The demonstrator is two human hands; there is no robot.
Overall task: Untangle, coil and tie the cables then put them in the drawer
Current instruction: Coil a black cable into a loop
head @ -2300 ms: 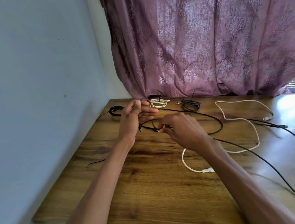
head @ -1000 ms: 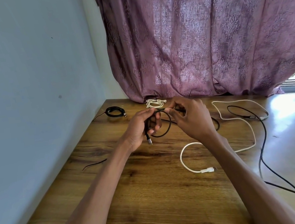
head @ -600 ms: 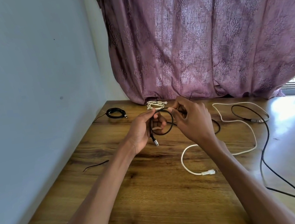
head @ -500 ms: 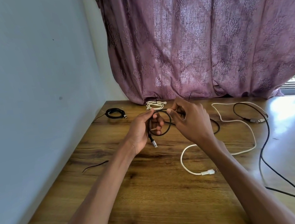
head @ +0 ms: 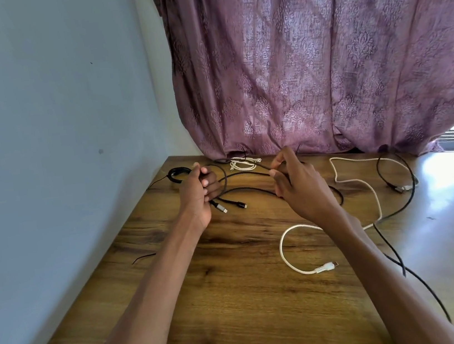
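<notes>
1. The purple patterned curtain [head: 320, 56] hangs beyond both my hands, its hem touching the far edge of the table; a pale blue wall [head: 47, 124] runs along to the left of my left arm.
2. The wooden table [head: 238, 301] lies under both my forearms and spreads well to the right of my right hand.
3. A long black cable [head: 399, 200] lies loose to the right of my right hand, looping near the far edge and trailing back past my right forearm toward the near right.
4. A white cable [head: 349, 181] curves on the table to the right of my right hand, passes under that wrist, and ends in a plug just left of my right forearm.
5. My left hand [head: 198, 194] has its fingers curled round the black cable [head: 240, 174] I am working on; two of its plug ends stick out just below and right of that hand.
6. My right hand [head: 299, 183] pinches the same black cable between thumb and forefinger, so the strands stretch between my two hands, held above the table.
7. A coiled black cable [head: 175, 174] lies just beyond and left of my left hand.
8. A small coiled white cable [head: 241, 165] lies beyond the gap between my hands.
9. A short thin black strand [head: 144, 257] lies left of my left forearm.
</notes>
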